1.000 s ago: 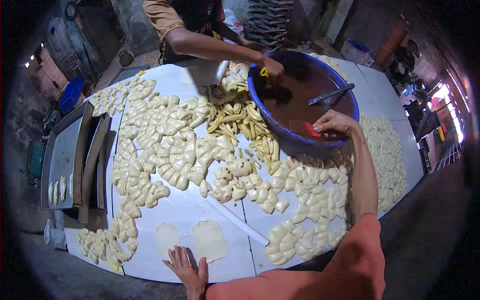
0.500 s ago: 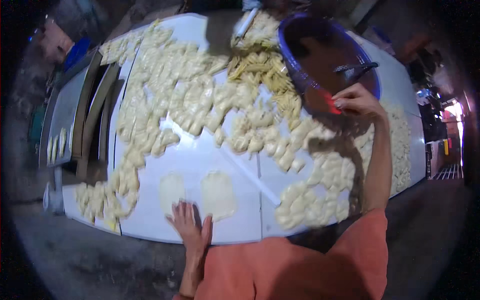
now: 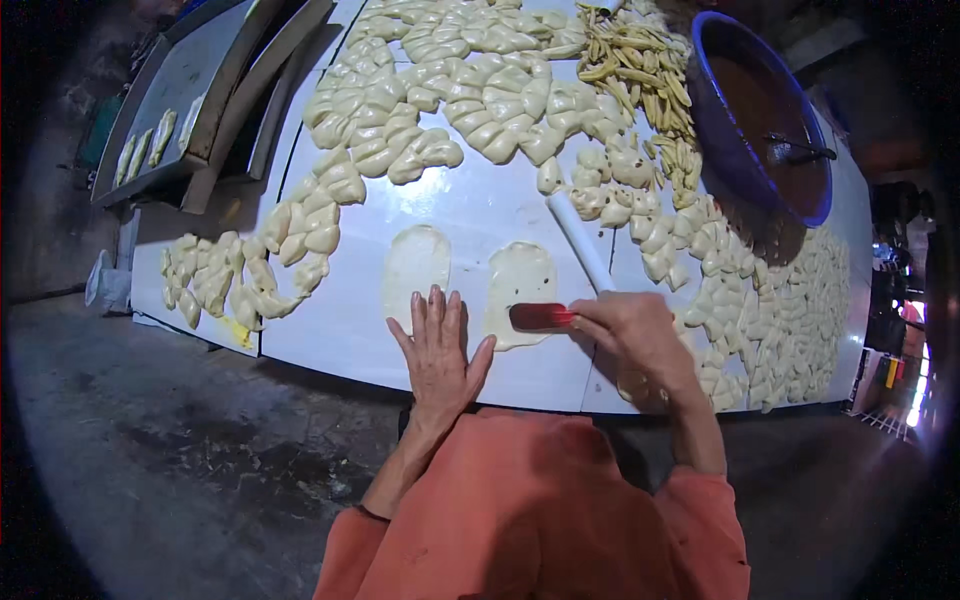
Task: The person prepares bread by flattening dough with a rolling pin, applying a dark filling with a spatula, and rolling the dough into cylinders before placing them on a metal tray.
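Two flat rounded sheets of pale dough lie side by side on the white table. My left hand [image 3: 437, 348] rests flat with fingers spread over the near end of the left dough sheet [image 3: 418, 262]. In my right hand [image 3: 637, 333] is a red spatula [image 3: 541, 317], gripped by its handle. Its blade lies low over the near part of the right dough sheet [image 3: 522, 272], which carries a few dark specks. Beyond my right hand, a white rolling pin [image 3: 578, 238] slants across the table.
Shiny dough pieces [image 3: 480, 95] cover much of the white table [image 3: 340, 335]. A blue tub [image 3: 826, 200] of brown filling, with a dark-handled utensil [image 3: 800, 146] in it, stands far right beside yellowish strips [image 3: 645, 75]. At left, a metal tray [image 3: 190, 70] holds several dough strips.
My right hand has moved from the tub back to the right dough sheet with the red spatula. My left hand stays by the left sheet. The view has shifted.
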Demonstrator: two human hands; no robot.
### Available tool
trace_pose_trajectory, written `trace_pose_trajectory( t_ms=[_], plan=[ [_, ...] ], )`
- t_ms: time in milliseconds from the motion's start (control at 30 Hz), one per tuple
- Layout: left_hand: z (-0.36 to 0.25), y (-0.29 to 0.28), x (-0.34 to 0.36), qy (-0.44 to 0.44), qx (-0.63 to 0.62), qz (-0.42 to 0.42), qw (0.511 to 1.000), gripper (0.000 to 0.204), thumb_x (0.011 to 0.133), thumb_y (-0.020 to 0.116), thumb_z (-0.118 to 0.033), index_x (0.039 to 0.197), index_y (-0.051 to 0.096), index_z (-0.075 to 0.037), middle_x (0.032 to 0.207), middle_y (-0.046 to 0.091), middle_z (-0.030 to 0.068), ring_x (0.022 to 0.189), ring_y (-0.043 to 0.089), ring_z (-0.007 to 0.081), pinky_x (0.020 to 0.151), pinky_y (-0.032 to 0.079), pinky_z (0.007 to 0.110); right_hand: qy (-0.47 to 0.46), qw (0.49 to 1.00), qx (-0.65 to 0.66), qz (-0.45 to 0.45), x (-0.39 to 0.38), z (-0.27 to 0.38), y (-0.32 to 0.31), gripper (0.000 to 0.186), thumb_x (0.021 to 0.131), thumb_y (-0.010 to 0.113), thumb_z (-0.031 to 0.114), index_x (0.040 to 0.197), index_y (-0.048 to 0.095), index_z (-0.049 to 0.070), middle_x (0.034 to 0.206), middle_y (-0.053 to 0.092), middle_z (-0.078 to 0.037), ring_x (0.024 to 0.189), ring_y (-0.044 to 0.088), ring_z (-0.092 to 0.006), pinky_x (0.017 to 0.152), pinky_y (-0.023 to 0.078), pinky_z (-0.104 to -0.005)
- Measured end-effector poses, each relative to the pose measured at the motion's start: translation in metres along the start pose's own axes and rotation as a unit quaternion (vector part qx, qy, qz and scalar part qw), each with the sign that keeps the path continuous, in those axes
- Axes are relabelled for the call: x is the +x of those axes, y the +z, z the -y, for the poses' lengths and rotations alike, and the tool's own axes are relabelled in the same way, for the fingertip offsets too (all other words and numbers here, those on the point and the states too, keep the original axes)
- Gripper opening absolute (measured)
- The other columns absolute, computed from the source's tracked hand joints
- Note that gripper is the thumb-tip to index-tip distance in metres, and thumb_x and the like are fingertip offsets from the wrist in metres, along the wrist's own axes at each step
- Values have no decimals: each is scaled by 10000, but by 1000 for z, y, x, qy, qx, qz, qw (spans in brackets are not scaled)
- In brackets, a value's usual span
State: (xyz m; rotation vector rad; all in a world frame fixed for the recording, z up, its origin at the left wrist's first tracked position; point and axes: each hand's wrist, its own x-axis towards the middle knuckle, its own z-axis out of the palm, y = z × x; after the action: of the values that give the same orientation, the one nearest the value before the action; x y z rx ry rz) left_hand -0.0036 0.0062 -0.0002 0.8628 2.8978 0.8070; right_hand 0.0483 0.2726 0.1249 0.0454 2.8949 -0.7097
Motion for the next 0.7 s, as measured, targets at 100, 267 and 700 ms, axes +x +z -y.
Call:
trace_pose_trajectory(
  t_ms=[100, 267, 700],
  plan=[
    [-3, 0, 3, 10, 10, 22, 1000, 834, 927, 692, -439, 1557, 348, -14, 1627, 312, 245, 1540, 187, 458, 1169, 6, 753, -14, 999, -35, -38, -6, -7, 26, 178, 915, 703, 255, 1048, 709, 136, 748, 610, -75, 702, 657, -313, 649, 518, -451],
    [3, 3, 1, 32, 16, 12, 999, 815, 940, 677, -432, 1554, 349, -7, 1617, 317, 256, 1541, 181, 460, 1169, 10, 753, -12, 992, -74, -98, -17, 5, 28, 172, 899, 729, 214, 1048, 710, 130, 741, 603, -65, 684, 658, -274, 604, 511, -429],
    [4, 3, 0, 41, 1, 16, 999, 802, 972, 625, -465, 1597, 318, -67, 1671, 259, 194, 1563, 158, 418, 1176, -4, 745, 33, 972, -112, -205, -32, 11, 57, 143, 898, 743, 215, 1018, 746, 136, 731, 644, -25, 618, 627, -222, 547, 479, -394]
  ],
)
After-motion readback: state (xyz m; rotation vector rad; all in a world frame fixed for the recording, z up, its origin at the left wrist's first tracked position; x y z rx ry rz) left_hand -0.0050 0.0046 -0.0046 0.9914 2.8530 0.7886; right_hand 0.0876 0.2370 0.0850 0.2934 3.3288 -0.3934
